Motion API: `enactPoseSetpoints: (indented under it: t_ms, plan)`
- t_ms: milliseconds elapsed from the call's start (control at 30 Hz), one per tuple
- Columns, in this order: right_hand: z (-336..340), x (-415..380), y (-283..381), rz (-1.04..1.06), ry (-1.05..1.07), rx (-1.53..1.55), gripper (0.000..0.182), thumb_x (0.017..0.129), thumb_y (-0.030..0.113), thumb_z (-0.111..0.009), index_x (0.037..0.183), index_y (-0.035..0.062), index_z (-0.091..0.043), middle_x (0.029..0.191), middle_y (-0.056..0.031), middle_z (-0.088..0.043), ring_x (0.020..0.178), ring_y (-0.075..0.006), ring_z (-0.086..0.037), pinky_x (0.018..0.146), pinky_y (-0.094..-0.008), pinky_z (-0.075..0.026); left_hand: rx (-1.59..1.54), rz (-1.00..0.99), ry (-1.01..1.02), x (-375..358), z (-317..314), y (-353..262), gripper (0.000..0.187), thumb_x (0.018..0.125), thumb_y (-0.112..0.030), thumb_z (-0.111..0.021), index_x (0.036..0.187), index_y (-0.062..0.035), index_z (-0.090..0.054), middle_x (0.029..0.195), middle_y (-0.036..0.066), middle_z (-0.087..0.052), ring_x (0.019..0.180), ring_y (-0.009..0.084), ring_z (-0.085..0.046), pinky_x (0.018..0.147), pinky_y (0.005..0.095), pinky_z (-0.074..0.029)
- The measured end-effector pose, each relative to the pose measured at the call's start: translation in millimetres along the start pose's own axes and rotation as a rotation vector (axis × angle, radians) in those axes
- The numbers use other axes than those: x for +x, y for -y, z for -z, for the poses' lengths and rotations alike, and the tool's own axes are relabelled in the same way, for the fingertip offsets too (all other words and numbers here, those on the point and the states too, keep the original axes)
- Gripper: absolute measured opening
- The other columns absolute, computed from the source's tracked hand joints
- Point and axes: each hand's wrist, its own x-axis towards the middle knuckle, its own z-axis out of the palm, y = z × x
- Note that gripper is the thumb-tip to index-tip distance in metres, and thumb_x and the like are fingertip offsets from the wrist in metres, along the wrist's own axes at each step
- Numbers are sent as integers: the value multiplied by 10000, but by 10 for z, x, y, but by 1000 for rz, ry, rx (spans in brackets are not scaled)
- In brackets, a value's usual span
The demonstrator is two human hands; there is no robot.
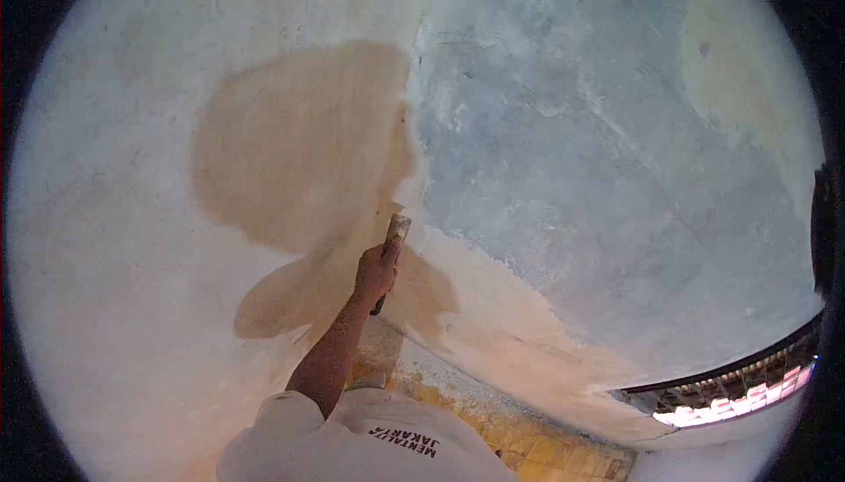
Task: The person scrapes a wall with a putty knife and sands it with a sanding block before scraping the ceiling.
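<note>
My left hand [376, 272] is closed around a narrow hand tool [399, 228], with the arm stretched up from a white short sleeve. The tool's pale, worn end points up at the wall, and a dark end sticks out below my fist. Its exact type is hard to tell. Around and above it, damp-looking brown patches [299, 143] mark the pale wall [114, 218]. Just right of the tool, a rough-edged grey-blue area [563, 156] begins. My right hand does not show.
My white shirt [352, 438] with dark lettering fills the bottom. Below the wall lies a yellow, stained tiled surface [537, 451]. At the lower right is a long opening [739, 398] with a dark edge and bright light. A dark object [824, 231] stands at the right edge.
</note>
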Motion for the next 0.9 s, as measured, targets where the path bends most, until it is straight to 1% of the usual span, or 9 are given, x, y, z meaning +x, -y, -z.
enactPoseSetpoints:
  t_ms: [133,233,333,467,633,700,733,767,900]
  plan:
    - [185,545,-1400,-134,-25,0,227,858,122,-572,943,87,-364,705,-121,-530,517,-239,-546,414,-343,-434,-10,-95,-37,336,-69,-247,589,859,-570,-458,619,-33,-488,487,36,-458,360,149,-445,374,323,-380]
    - [16,485,-387,-119,187,407,310,845,129,-600,1004,97,-336,717,-134,-566,556,-270,-613,372,-403,-462,-19,-161,-43,398,-78,-383,566,871,-557,-452,647,-38,-484,473,30,-428,358,133,-437,361,306,-376]
    - [-614,-533,630,-21,152,-116,313,863,204,-595,1008,84,-346,766,-134,-578,552,-239,-605,392,-376,-479,-68,-15,-18,7,3,-431,557,885,-550,-433,662,-41,-470,468,31,-414,354,118,-427,347,290,-370]
    - [-632,-636,107,114,218,107,308,870,230,-584,1003,88,-345,745,-122,-565,525,-245,-583,391,-370,-478,-82,73,11,-230,97,-2,532,892,-522,-450,661,-43,-455,468,28,-401,342,109,-418,326,280,-357]
    - [-463,-1416,520,-413,2,-204,493,798,475,-624,981,96,-366,717,-106,-541,486,-243,-533,398,-364,-475,-75,-14,-5,-184,90,137,528,881,-515,-481,648,-43,-448,471,23,-405,334,126,-424,313,286,-348]
    - [-362,-1525,27,-345,14,139,555,764,541,-625,987,100,-370,726,-110,-549,484,-243,-539,390,-350,-453,-17,-52,28,-108,23,117,528,878,-518,-486,651,-43,-450,474,21,-408,337,124,-422,319,285,-351]
    - [-113,-1040,-1541,-247,17,471,620,730,606,-626,993,105,-374,735,-113,-557,481,-242,-545,381,-336,-431,23,-96,54,-48,-39,71,528,875,-520,-490,654,-42,-452,477,19,-411,340,121,-419,325,283,-354]
    - [-186,-1369,-982,-245,-2,483,620,730,606,-626,993,105,-374,735,-113,-557,481,-242,-545,381,-336,-431,18,-99,76,78,-96,74,528,875,-520,-490,654,-42,-452,477,19,-411,340,121,-419,325,283,-354]
    - [-250,-1524,-906,-260,-59,405,600,742,592,-621,999,110,-373,742,-114,-559,485,-243,-550,379,-333,-427,-99,-103,53,463,-265,-79,499,886,-488,-496,675,-36,-487,481,11,-409,347,114,-414,335,279,-358]
